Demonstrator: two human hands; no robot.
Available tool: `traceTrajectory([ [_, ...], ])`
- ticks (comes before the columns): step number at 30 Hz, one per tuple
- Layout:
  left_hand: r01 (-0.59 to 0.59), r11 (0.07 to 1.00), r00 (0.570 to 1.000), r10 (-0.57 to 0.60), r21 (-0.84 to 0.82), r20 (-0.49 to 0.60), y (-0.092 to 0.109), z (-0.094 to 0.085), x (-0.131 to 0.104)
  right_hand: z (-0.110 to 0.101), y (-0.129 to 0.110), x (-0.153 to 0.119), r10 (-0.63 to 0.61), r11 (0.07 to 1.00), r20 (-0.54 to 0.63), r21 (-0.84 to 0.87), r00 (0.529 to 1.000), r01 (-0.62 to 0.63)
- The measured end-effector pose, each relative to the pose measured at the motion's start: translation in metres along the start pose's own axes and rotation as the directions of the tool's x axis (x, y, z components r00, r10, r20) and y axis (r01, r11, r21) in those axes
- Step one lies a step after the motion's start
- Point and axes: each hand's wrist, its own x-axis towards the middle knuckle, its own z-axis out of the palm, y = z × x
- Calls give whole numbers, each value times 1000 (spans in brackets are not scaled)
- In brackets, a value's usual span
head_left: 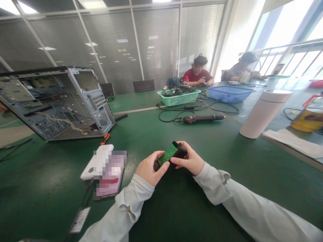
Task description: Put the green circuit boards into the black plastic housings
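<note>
A small green circuit board (168, 154) is tilted up between my hands, above the green table. My left hand (150, 168) is closed on it, with the thumb at its lower edge and the fingers behind its left end. My right hand (190, 159) is closed around a black plastic casing (181, 152) right beside the board. Board and casing touch or overlap; whether they are joined I cannot tell. The fingers hide part of both.
An open computer case (101, 116) stands at left, with a white power bank (94, 163) and a phone (113, 179) nearer. Ahead lie an electric screwdriver (202, 118), a green basket (179, 97) of cables and a blue basket (230, 94). A pink tumbler (263, 114) stands right. Two people sit beyond.
</note>
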Motion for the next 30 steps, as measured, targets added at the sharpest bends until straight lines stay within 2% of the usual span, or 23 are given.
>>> traceTrajectory([
  [3,51,990,999,-49,-132,17,-1,3,1,-1,-5,-2,-14,999,33,-36,999,15],
  [7,142,929,990,-129,-341,60,-3,6,2,-5,-11,-2,-22,997,74,-72,997,28],
  [13,215,831,976,-198,-513,87,-3,8,3,-9,-13,-1,-45,994,132,-90,990,57],
  [19,249,815,968,-226,-523,109,-1,3,4,-10,-11,0,86,996,134,-8,987,-86],
  [24,228,803,973,-204,-550,106,1,5,3,-11,-12,0,81,997,143,-28,986,-77],
  [30,289,749,957,-247,-596,154,-4,11,5,-10,-19,0,107,990,162,-106,981,-90],
])
